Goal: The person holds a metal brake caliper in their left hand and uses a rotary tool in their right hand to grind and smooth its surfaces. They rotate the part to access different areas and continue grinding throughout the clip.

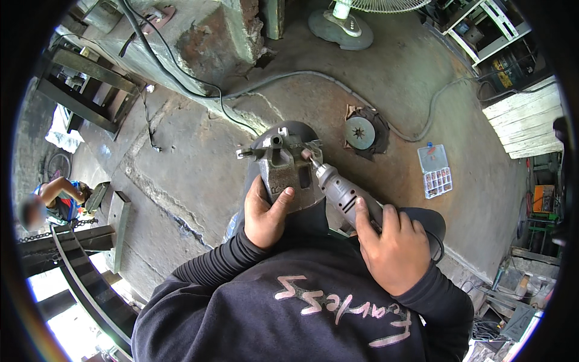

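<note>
A stained concrete floor (395, 175) spreads across the view, with a pedestal fan (345, 25) standing at the top. The person's right hand (395, 250) is partly closed over a grey rotary grinder (348, 196), its index finger stretched along the body and the tool's nose angled up and left. The left hand (265, 217) grips a cast-metal brake caliper (281, 174), thumb pressed over its face and fingers around its left side; the caliper is in front of the person, above the knee. An open plastic organizer box (436, 175) sits on the floor to the right, and a round grey disc (360, 133) lies nearer the caliper. Smallest, the grinder's brownish bit (307, 154) is at the caliper's upper right; contact is hard to tell.
</note>
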